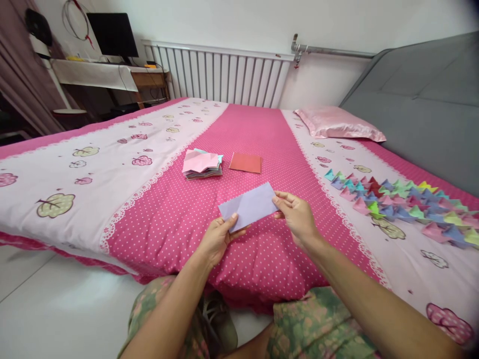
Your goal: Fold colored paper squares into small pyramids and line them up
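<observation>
A lavender sheet of paper [250, 204], folded into a rectangle, is held up above the pink dotted bedspread [254, 134]. My left hand [218, 238] pinches its lower left corner, thumb on top. At the right end, my right hand [295, 215] grips the edge between thumb and fingers. Beyond the paper lies a stack of coloured paper [202, 163], with a creased pink sheet uppermost. Just right of that stack is a flat red-orange paper [245, 163].
Rows of small folded paper boats [396, 197] in many colours stand on the bed's right side. A pink pillow [339, 123] rests near the grey headboard [422, 99]. Behind the bed is a white radiator [220, 72]; a desk with a monitor [112, 35] is at the back left.
</observation>
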### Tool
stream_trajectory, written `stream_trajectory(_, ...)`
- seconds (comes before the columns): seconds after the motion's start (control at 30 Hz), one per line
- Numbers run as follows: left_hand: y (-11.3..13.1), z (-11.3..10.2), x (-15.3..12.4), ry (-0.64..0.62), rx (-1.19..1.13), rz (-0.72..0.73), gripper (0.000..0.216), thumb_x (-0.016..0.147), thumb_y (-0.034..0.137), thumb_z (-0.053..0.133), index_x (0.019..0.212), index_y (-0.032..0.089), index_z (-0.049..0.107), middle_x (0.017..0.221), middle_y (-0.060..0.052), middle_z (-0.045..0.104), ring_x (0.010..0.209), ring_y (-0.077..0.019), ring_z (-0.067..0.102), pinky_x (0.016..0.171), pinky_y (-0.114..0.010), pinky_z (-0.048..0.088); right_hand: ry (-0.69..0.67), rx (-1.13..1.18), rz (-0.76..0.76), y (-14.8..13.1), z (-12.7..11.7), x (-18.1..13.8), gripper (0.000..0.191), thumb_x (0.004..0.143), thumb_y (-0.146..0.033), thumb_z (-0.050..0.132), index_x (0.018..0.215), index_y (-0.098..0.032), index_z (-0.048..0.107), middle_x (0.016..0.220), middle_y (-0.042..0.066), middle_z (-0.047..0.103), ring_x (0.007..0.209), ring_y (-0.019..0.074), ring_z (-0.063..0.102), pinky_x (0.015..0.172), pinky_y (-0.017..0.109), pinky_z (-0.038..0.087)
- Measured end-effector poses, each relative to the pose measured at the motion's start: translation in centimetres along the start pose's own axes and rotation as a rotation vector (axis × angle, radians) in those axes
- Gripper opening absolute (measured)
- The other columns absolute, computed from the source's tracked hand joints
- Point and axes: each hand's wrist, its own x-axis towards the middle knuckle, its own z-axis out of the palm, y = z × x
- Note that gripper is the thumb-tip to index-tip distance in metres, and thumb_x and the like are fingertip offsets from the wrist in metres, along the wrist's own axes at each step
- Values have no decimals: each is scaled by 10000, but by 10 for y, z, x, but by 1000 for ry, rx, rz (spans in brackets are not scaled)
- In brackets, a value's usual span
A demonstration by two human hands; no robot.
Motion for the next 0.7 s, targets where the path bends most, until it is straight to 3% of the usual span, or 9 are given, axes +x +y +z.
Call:
stream_trajectory(0.13, 1, 1, -1, -46, -7, -12, 176, 742, 203, 594, 883, 108, 637, 959, -90, 665, 798, -180, 644, 698, -251, 538, -18, 81, 57, 1, -2, 2, 310, 679, -338, 625, 932, -161, 594, 866, 46, 641, 642, 102, 564, 469, 182, 439)
stream_trajectory(0.3, 2, 2, -3, -63, -4, -31, 173, 743, 201, 594, 882, 108, 638, 901, -88, 679, 740, -160, 647, 686, -251, 533, -196, 169, 224, 3, -1, 1, 311, 624, -312, 696, 880, -160, 606, 909, 51, 646, 656, 103, 582, 459, 168, 434)
stream_trajectory(0.53, 1, 0, -3, -115, 6, -23, 220, 729, 222, 611, 924, 121, 633, 924, -91, 673, 745, -161, 635, 618, -239, 527, -463, 310, 386, -1, 1, -6, 278, 626, -222, 700, 882, -150, 618, 896, 58, 663, 713, 129, 613, 609, 200, 488)
stream_trajectory(0.7, -1, 0, -5, -167, 69, -30, 277, 720, 247, 621, 970, 127, 626, 911, -98, 672, 711, -148, 625, 594, -214, 505, -547, 363, 408, -2, 6, -11, 317, 629, -202, 695, 930, -149, 614, 927, 65, 663, 795, 152, 624, 729, 235, 494)
